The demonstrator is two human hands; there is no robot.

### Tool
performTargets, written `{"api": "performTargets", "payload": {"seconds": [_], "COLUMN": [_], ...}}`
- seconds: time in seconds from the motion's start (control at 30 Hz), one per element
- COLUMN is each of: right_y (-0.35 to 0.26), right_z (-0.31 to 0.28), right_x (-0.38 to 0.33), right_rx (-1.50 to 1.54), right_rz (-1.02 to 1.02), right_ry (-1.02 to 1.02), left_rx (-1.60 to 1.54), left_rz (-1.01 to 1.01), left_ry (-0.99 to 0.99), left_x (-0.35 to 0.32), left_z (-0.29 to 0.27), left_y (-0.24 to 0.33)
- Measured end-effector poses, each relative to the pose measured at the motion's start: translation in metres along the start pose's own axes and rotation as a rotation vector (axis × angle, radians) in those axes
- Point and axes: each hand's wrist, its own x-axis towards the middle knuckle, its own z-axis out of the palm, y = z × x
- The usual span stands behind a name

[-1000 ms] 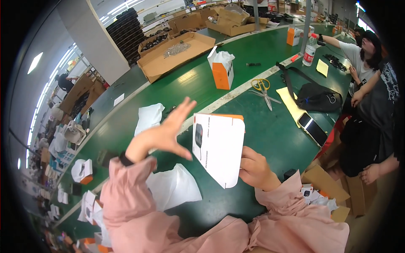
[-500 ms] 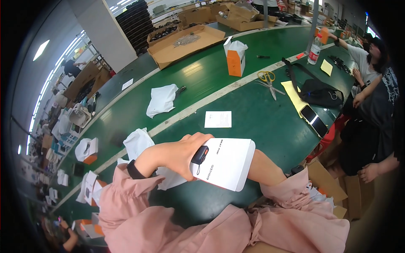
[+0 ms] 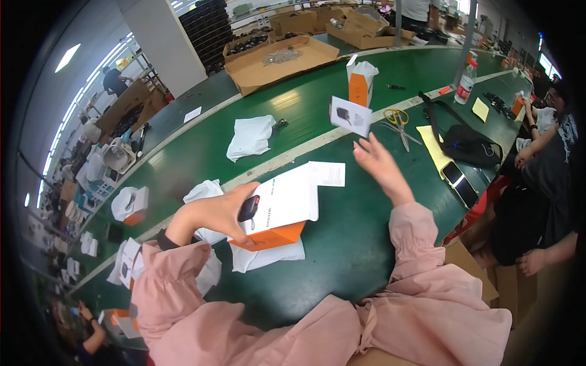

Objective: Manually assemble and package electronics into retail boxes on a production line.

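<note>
A long green table with a pale stripe along its length carries the things. Taking the yellow-handled scissors as landmark: just left of them stands an orange-and-white box; right of them lie a yellow sheet, a black bag and a phone. Well left lies a white pouch; nearer the person, a white paper slip. Beyond, an open cardboard tray.
</note>
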Motion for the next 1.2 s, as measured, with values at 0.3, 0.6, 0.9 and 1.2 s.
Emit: {"api": "performTargets", "payload": {"seconds": [0.3, 0.6, 0.9, 1.2], "right_y": [-0.024, 0.009, 0.012, -0.016], "right_z": [0.059, 0.042, 0.005, 0.014], "right_x": [-0.074, -0.080, -0.088, -0.089], "right_rx": [0.345, 0.399, -0.146, -0.477], "right_rz": [0.346, 0.254, -0.045, -0.340], "right_ry": [-0.435, 0.063, 0.188, 0.013], "left_rx": [0.399, 0.151, 0.577, 0.292], "left_rz": [-0.108, 0.260, -0.254, -0.033], "left_ry": [0.138, 0.116, 0.671, 1.216], "left_x": [0.038, 0.115, 0.195, 0.127], "left_z": [0.025, 0.029, -0.042, -0.102], "left_y": [0.019, 0.015, -0.111, -0.114]}}
